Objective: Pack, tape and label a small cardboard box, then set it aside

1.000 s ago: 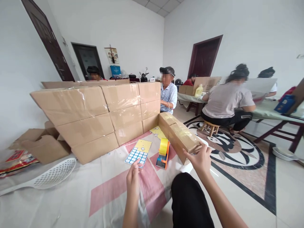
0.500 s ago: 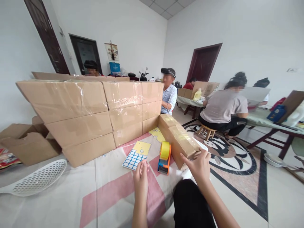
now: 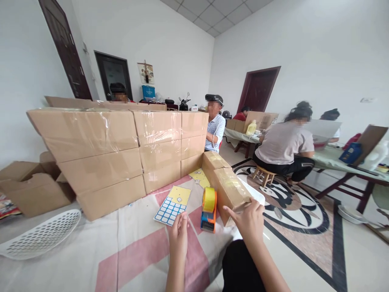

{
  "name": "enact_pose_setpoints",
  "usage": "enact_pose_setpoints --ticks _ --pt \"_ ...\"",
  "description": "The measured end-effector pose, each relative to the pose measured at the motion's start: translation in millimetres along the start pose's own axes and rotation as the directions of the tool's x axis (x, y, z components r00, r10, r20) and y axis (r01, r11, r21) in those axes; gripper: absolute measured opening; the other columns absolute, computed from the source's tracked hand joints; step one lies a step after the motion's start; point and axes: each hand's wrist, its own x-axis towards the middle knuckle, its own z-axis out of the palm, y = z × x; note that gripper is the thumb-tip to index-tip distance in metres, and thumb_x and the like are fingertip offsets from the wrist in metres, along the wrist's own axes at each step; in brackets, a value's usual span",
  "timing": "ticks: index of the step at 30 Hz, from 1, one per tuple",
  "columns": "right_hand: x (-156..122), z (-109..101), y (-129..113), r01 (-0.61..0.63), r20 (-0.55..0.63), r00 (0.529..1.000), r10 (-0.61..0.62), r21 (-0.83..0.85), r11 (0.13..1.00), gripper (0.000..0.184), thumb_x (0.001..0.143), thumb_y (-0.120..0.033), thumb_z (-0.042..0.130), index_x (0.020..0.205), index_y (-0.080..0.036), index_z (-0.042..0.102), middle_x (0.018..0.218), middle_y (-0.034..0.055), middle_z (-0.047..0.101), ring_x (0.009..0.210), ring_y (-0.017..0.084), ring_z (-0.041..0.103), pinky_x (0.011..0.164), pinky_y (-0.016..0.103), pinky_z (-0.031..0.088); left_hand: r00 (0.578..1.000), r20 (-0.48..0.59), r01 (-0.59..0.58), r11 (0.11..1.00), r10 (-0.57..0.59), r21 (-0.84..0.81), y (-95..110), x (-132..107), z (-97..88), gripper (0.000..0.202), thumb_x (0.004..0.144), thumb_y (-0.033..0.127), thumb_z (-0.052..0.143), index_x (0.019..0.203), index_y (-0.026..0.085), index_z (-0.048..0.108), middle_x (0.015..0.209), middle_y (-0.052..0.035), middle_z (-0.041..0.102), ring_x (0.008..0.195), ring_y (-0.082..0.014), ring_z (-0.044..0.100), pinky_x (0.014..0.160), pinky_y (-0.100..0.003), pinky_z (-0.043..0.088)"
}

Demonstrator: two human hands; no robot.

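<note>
right hand (image 3: 247, 221) grips box (image 3: 226, 185) near end, steadying it | left hand (image 3: 179, 237) loosely curled, empty, near labels (image 3: 172, 205) | tape gun (image 3: 208, 209) between

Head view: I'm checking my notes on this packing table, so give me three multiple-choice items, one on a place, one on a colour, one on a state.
1. Where is the tape dispenser?
A. between sticker sheet and long carton
B. on the stacked cartons
C. on the floor

2. Its tape roll is:
A. blue
B. yellow
C. white

3. The right hand:
A. hangs free
B. holds the colander
C. rests on the long carton's near end

Key: A, it stands between them; B, yellow roll on an orange body; C, fingers lie on the carton's end.
</note>
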Motion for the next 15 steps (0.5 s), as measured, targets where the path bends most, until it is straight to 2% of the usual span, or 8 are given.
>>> enact_pose_setpoints --ticks 2,4,7,9,10,11,13,15 --pt "-1.3 -0.6 0.1 0.007 -0.044 0.999 -0.010 -0.056 0.998 0.118 0.057 -0.100 0.048 0.124 -0.004 0.046 0.111 0.0259 0.052 0.106 0.045 0.055 0.088 0.052 0.048 1.000 0.003 -0.008 1.000 0.008 0.022 -2.2 0.1 -0.1 0.069 0.074 0.078 0.062 0.102 0.016 0.072 0.101 -0.0148 0.073 0.095 -0.0308 0.070 0.084 -0.043 0.059" --pt "8.1 -7.3 -0.4 0.006 -0.042 0.999 -0.010 -0.078 0.997 0.106 0.063 -0.097 0.047 0.120 -0.008 0.050 0.119 0.0269 0.050 0.114 0.047 0.051 0.094 0.056 0.044 1.000 -0.002 -0.008 1.000 0.008 0.023 -3.0 -0.5 -0.9 0.069 0.074 0.079 0.061 0.101 0.016 0.072 0.097 -0.0138 0.074 0.094 -0.0306 0.069 0.083 -0.042 0.058" --pt "50.6 -20.1 -12.8 0.161 0.067 0.985 -0.159 -0.025 0.987 0.080 0.081 -0.083 0.045 0.124 -0.016 0.051 0.137 0.0227 0.044 0.128 0.043 0.044 0.103 0.058 0.036 0.999 -0.019 -0.026 0.999 0.026 0.021 -1.3 -2.1 -2.7 0.067 0.076 0.079 0.059 0.100 0.017 0.072 0.092 -0.0119 0.073 0.089 -0.0285 0.068 0.080 -0.040 0.057" --pt "92.9 -19.7 -34.3 0.297 0.196 0.936 -0.293 0.009 0.955 0.073 0.085 -0.072 0.051 0.136 -0.021 0.045 0.144 0.0184 0.043 0.132 0.039 0.042 0.108 0.057 0.032 0.999 -0.035 -0.041 0.999 0.042 0.026 0.8 -2.7 -3.1 0.066 0.077 0.078 0.058 0.097 0.017 0.073 0.092 -0.0112 0.072 0.088 -0.0276 0.067 0.081 -0.039 0.055" --pt "115.0 -14.9 -48.4 0.326 0.269 0.910 -0.316 0.011 0.945 0.073 0.084 -0.068 0.055 0.140 -0.023 0.043 0.148 0.0182 0.040 0.135 0.039 0.040 0.108 0.057 0.031 0.998 -0.044 -0.038 0.999 0.039 0.026 1.9 -2.7 -3.0 0.066 0.076 0.079 0.059 0.096 0.017 0.073 0.093 -0.0113 0.072 0.090 -0.0277 0.066 0.082 -0.039 0.054" --pt "136.0 -7.1 -63.6 0.306 0.332 0.898 -0.289 0.004 0.952 0.078 0.082 -0.067 0.059 0.144 -0.024 0.041 0.153 0.0188 0.034 0.138 0.041 0.036 0.109 0.058 0.030 0.998 -0.054 -0.028 0.999 0.029 0.026 3.0 -2.5 -2.6 0.068 0.075 0.080 0.059 0.096 0.017 0.073 0.095 -0.0116 0.073 0.091 -0.0279 0.066 0.083 -0.039 0.053" --pt "170.6 14.8 -92.2 0.215 0.488 0.852 -0.188 0.002 0.977 0.091 0.077 -0.065 0.066 0.152 -0.026 0.033 0.158 0.0195 0.028 0.142 0.044 0.030 0.109 0.062 0.028 0.998 -0.064 -0.005 1.000 0.006 0.024 4.8 -1.9 -1.4 0.069 0.071 0.082 0.061 0.094 0.017 0.073 0.095 -0.0112 0.072 0.091 -0.0279 0.065 0.082 -0.038 0.052" --pt "191.8 38.7 -112.1 0.125 0.540 0.835 -0.099 -0.012 0.992 0.102 0.067 -0.061 0.076 0.152 -0.023 0.034 0.157 0.0240 0.028 0.140 0.052 0.030 0.105 0.068 0.028 0.998 -0.060 -0.002 1.000 0.003 0.020 6.0 -1.4 -0.5 0.068 0.071 0.081 0.061 0.090 0.017 0.073 0.088 -0.0094 0.072 0.086 -0.0265 0.064 0.079 -0.037 0.051"
